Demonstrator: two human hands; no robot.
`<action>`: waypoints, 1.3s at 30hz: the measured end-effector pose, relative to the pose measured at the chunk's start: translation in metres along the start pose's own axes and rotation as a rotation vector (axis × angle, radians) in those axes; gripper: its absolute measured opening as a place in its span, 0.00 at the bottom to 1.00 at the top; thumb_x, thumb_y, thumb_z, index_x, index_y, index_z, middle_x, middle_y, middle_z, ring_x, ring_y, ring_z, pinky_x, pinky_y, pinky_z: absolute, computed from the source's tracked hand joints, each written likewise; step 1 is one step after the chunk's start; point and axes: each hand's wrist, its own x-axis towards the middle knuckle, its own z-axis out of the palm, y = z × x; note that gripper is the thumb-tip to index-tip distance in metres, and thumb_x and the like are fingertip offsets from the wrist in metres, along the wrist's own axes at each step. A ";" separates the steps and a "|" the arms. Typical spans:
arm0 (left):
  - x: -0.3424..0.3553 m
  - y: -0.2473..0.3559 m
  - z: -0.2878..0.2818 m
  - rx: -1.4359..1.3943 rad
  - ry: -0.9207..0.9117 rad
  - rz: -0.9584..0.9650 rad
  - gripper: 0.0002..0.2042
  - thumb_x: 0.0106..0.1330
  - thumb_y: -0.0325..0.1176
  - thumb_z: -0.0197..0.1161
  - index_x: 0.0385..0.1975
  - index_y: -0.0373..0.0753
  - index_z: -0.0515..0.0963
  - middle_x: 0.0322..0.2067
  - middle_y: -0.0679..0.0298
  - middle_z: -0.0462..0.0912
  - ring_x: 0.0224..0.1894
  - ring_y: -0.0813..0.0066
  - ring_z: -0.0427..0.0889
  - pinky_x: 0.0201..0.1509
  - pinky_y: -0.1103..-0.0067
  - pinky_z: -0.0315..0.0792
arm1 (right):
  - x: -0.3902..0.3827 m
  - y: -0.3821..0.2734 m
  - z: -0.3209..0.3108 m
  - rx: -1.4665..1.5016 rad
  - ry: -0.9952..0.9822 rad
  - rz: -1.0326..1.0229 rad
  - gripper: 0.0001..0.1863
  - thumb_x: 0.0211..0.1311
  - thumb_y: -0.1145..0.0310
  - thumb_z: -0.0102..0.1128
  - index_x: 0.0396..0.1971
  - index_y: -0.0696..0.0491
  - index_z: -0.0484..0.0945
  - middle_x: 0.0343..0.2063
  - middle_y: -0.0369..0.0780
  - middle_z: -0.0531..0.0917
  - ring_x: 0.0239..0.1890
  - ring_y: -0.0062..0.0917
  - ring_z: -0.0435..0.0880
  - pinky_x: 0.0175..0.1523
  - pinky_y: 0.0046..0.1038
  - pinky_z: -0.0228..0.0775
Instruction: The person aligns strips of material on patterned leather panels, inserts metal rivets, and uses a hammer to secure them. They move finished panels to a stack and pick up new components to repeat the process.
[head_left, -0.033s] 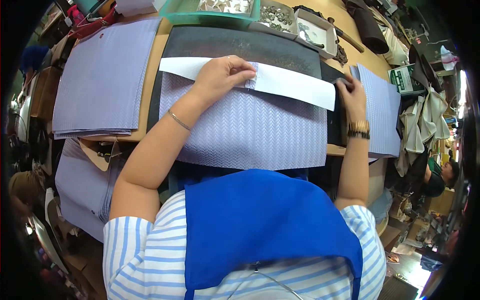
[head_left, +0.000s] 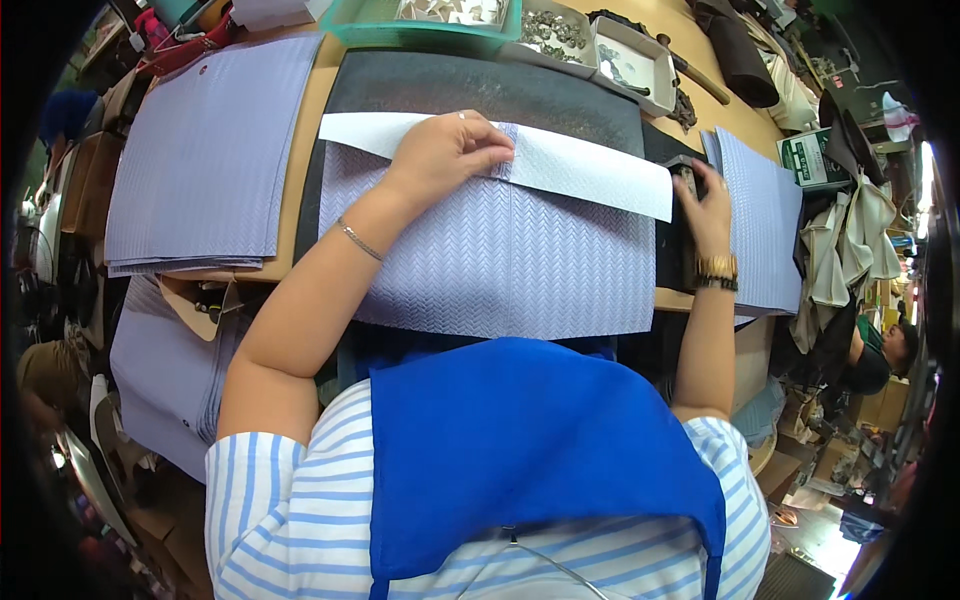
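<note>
A lavender panel with an embossed herringbone weave (head_left: pixel 480 260) lies in front of me on a dark board (head_left: pixel 560 100). Its far edge is folded over toward me, so a white backing strip (head_left: pixel 590 170) shows. My left hand (head_left: pixel 440 150) pinches at the middle of that strip, by a narrow lavender seam with frayed threads. Just beyond the strip's right end, my right hand (head_left: pixel 708 200) curls its fingers around a dark block-like tool (head_left: pixel 686 162); my fingers hide part of it.
Lavender sheets are stacked at the left (head_left: pixel 215 150) and the right (head_left: pixel 755 220). Along the back stand a green tray (head_left: pixel 420 38) and white boxes of small metal parts (head_left: pixel 650 80). A hammer-like handle (head_left: pixel 700 80) lies at the back right. Another person (head_left: pixel 880 355) is at far right.
My right hand has turned and opened out slightly, so more of the dark tool shows beside the strip's end. My left hand keeps its place on the fold.
</note>
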 end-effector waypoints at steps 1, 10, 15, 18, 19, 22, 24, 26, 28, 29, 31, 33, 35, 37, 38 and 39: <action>-0.001 -0.008 0.000 0.115 -0.002 0.090 0.08 0.64 0.36 0.73 0.38 0.42 0.90 0.36 0.63 0.88 0.36 0.67 0.87 0.43 0.75 0.80 | -0.023 -0.006 -0.003 -0.077 -0.029 0.066 0.28 0.65 0.56 0.72 0.59 0.58 0.80 0.48 0.52 0.85 0.52 0.43 0.84 0.58 0.40 0.76; 0.001 -0.002 0.005 0.258 0.058 0.159 0.07 0.64 0.34 0.73 0.38 0.42 0.90 0.37 0.65 0.87 0.34 0.69 0.84 0.41 0.75 0.77 | -0.060 -0.004 -0.046 0.133 -0.086 0.329 0.28 0.76 0.55 0.60 0.64 0.60 0.71 0.42 0.48 0.85 0.45 0.36 0.85 0.49 0.36 0.78; -0.006 -0.006 0.002 0.568 0.156 0.378 0.07 0.63 0.38 0.73 0.37 0.45 0.91 0.35 0.68 0.88 0.35 0.65 0.85 0.42 0.70 0.78 | -0.066 -0.124 -0.058 0.842 -0.172 0.441 0.29 0.76 0.69 0.60 0.73 0.53 0.65 0.40 0.35 0.80 0.32 0.12 0.76 0.33 0.17 0.72; -0.007 -0.004 -0.001 0.559 0.173 0.314 0.07 0.63 0.39 0.73 0.35 0.47 0.91 0.35 0.69 0.88 0.35 0.64 0.86 0.43 0.69 0.78 | -0.071 -0.175 -0.056 0.770 -0.385 0.263 0.34 0.75 0.73 0.60 0.78 0.49 0.59 0.55 0.41 0.80 0.44 0.20 0.79 0.46 0.22 0.74; -0.006 -0.003 0.001 0.519 0.165 0.268 0.06 0.63 0.39 0.73 0.33 0.47 0.91 0.35 0.69 0.88 0.35 0.65 0.86 0.43 0.69 0.78 | -0.074 -0.179 -0.051 0.739 -0.402 0.167 0.35 0.75 0.74 0.59 0.78 0.49 0.58 0.59 0.44 0.79 0.52 0.25 0.79 0.54 0.25 0.72; -0.005 -0.001 0.003 0.495 0.175 0.259 0.06 0.62 0.40 0.74 0.32 0.47 0.91 0.35 0.70 0.89 0.36 0.65 0.86 0.43 0.69 0.79 | -0.078 -0.189 -0.036 0.714 -0.387 0.089 0.37 0.75 0.75 0.58 0.80 0.48 0.56 0.67 0.51 0.77 0.67 0.36 0.79 0.68 0.32 0.69; -0.007 -0.002 0.002 0.515 0.179 0.256 0.06 0.61 0.40 0.74 0.31 0.47 0.91 0.35 0.69 0.89 0.37 0.65 0.86 0.44 0.69 0.79 | -0.074 -0.198 -0.028 0.672 -0.322 0.006 0.36 0.75 0.74 0.58 0.79 0.48 0.57 0.67 0.53 0.76 0.66 0.39 0.80 0.67 0.33 0.71; -0.007 -0.003 0.001 0.536 0.180 0.261 0.06 0.61 0.40 0.74 0.31 0.47 0.91 0.35 0.69 0.89 0.37 0.64 0.87 0.44 0.69 0.79 | -0.068 -0.207 -0.029 0.508 -0.367 -0.087 0.36 0.75 0.73 0.58 0.79 0.47 0.57 0.65 0.56 0.77 0.65 0.45 0.81 0.66 0.36 0.73; -0.008 -0.004 0.000 0.545 0.180 0.238 0.06 0.61 0.40 0.74 0.31 0.46 0.91 0.36 0.69 0.89 0.38 0.64 0.87 0.45 0.69 0.80 | -0.059 -0.204 -0.032 0.586 -0.423 -0.062 0.36 0.75 0.71 0.58 0.79 0.44 0.57 0.63 0.58 0.78 0.64 0.46 0.81 0.65 0.37 0.73; -0.008 -0.003 -0.001 0.541 0.184 0.235 0.06 0.61 0.40 0.74 0.31 0.46 0.91 0.36 0.69 0.89 0.38 0.64 0.87 0.45 0.69 0.80 | -0.060 -0.203 -0.029 0.582 -0.427 -0.064 0.36 0.75 0.71 0.58 0.79 0.44 0.57 0.63 0.58 0.78 0.64 0.46 0.81 0.65 0.37 0.73; -0.008 -0.003 -0.001 0.532 0.177 0.243 0.06 0.61 0.39 0.73 0.31 0.46 0.91 0.35 0.69 0.89 0.38 0.64 0.87 0.45 0.69 0.80 | -0.062 -0.201 -0.024 0.611 -0.362 -0.018 0.36 0.75 0.71 0.58 0.79 0.42 0.57 0.60 0.58 0.80 0.62 0.47 0.82 0.63 0.38 0.74; -0.007 -0.003 0.000 0.524 0.181 0.237 0.06 0.61 0.39 0.73 0.31 0.46 0.91 0.35 0.68 0.88 0.38 0.63 0.87 0.45 0.69 0.79 | -0.061 -0.203 -0.026 0.562 -0.366 -0.055 0.37 0.74 0.72 0.59 0.79 0.43 0.57 0.60 0.57 0.80 0.62 0.46 0.83 0.63 0.38 0.74; -0.008 -0.003 -0.002 0.529 0.178 0.239 0.06 0.61 0.39 0.73 0.31 0.46 0.91 0.35 0.68 0.88 0.38 0.63 0.87 0.45 0.68 0.79 | -0.056 -0.208 -0.033 0.558 -0.442 -0.049 0.37 0.74 0.73 0.59 0.79 0.45 0.57 0.61 0.57 0.80 0.62 0.45 0.83 0.63 0.37 0.74; -0.009 -0.003 -0.001 0.523 0.180 0.254 0.06 0.61 0.38 0.73 0.31 0.45 0.91 0.36 0.68 0.89 0.39 0.62 0.87 0.45 0.68 0.79 | -0.054 -0.206 -0.033 0.594 -0.422 -0.033 0.36 0.74 0.73 0.59 0.79 0.45 0.58 0.60 0.56 0.81 0.60 0.45 0.84 0.62 0.37 0.75; -0.008 -0.003 0.000 0.521 0.178 0.252 0.06 0.61 0.38 0.73 0.31 0.45 0.91 0.36 0.68 0.89 0.39 0.62 0.87 0.45 0.68 0.79 | -0.054 -0.206 -0.030 0.576 -0.324 -0.128 0.36 0.74 0.73 0.58 0.79 0.44 0.58 0.55 0.55 0.83 0.55 0.46 0.86 0.59 0.38 0.75; -0.006 -0.003 0.001 0.508 0.174 0.232 0.07 0.60 0.39 0.74 0.31 0.44 0.90 0.36 0.67 0.89 0.39 0.62 0.87 0.45 0.68 0.79 | -0.054 -0.206 -0.026 0.549 -0.219 -0.217 0.36 0.74 0.73 0.58 0.79 0.42 0.59 0.50 0.55 0.85 0.50 0.47 0.87 0.56 0.40 0.76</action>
